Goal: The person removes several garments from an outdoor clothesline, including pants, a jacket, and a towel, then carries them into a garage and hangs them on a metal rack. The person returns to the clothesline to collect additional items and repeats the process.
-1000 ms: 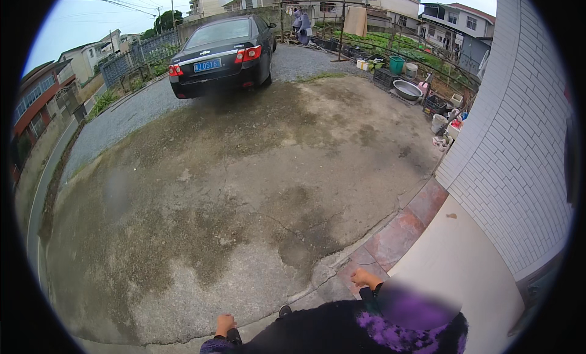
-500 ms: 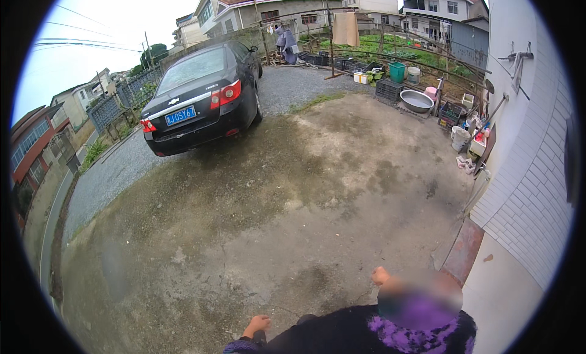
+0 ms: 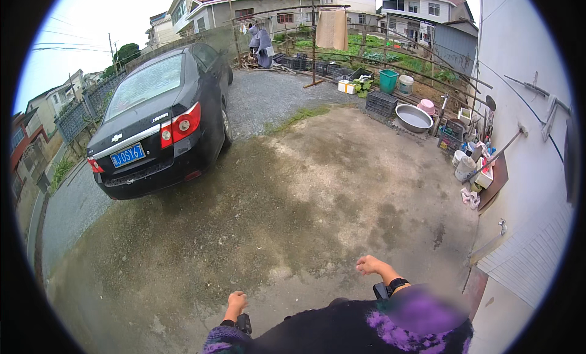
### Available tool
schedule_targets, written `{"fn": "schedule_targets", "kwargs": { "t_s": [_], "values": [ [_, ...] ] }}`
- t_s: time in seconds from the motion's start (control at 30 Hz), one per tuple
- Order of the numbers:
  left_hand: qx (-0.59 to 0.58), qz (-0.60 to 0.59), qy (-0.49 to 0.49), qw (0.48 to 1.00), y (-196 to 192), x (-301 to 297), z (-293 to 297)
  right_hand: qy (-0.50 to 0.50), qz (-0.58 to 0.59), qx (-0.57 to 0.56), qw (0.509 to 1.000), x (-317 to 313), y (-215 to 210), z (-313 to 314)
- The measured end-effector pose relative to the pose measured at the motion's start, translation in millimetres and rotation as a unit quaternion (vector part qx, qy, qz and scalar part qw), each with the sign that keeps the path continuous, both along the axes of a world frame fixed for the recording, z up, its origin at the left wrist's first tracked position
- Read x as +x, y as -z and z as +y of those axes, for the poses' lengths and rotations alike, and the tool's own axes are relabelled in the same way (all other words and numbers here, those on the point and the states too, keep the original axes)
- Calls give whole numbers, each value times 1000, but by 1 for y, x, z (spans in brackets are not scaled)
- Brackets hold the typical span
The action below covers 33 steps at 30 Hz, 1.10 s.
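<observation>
My left hand (image 3: 237, 301) hangs at the lower middle over the concrete, with a dark band and device at its wrist. Its fingers bend loosely around nothing that I can see. To its right, my right hand (image 3: 368, 265) reaches forward, fingers slack and loosely bent, also without anything visible in it. A black strap and a small dark device (image 3: 382, 290) sit at the right wrist. Neither hand touches anything. Beyond them spreads stained concrete ground (image 3: 305, 213). A black car (image 3: 165, 119) is parked ahead to the left.
Along the right stands a white wall (image 3: 519, 55) with a tap (image 3: 502, 226). Buckets, a long-handled tool and a board lean near it. Farther off are a wide metal basin (image 3: 414, 117), a black crate (image 3: 381, 103), a green bin (image 3: 388, 80) and a pole rack with a hanging cloth (image 3: 332, 29).
The car, basin and wall items look nearer. Both my hands have come higher into view, showing more of the forearms and wrist devices.
</observation>
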<state>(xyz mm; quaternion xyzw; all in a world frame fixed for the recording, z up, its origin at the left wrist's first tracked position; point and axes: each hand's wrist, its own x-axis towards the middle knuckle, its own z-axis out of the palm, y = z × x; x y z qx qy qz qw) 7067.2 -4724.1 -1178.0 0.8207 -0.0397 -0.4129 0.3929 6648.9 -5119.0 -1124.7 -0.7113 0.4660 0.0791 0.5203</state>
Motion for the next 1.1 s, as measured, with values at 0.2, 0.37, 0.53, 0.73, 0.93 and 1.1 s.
{"fn": "schedule_targets", "kwargs": {
  "t_s": [0.2,0.37,0.53,0.73,0.93,1.1],
  "values": [
    [-120,-207,225,945,-44,134,-351,297,-49,54,952,121,14,-217],
    [30,-168,263,950,-29,256,-440,243,-110,110,958,320,-10,-415],
    [204,-61,199,956,10,381,-423,41,-215,38,975,546,-39,-598],
    [105,-175,312,928,26,569,-567,12,-158,84,984,745,-69,-774],
    [74,-144,143,976,-37,795,-996,72,-154,9,985,846,-117,-989],
    [-100,-197,266,938,-87,899,-1299,260,-149,41,953,921,-91,-1155]
  ]
}}
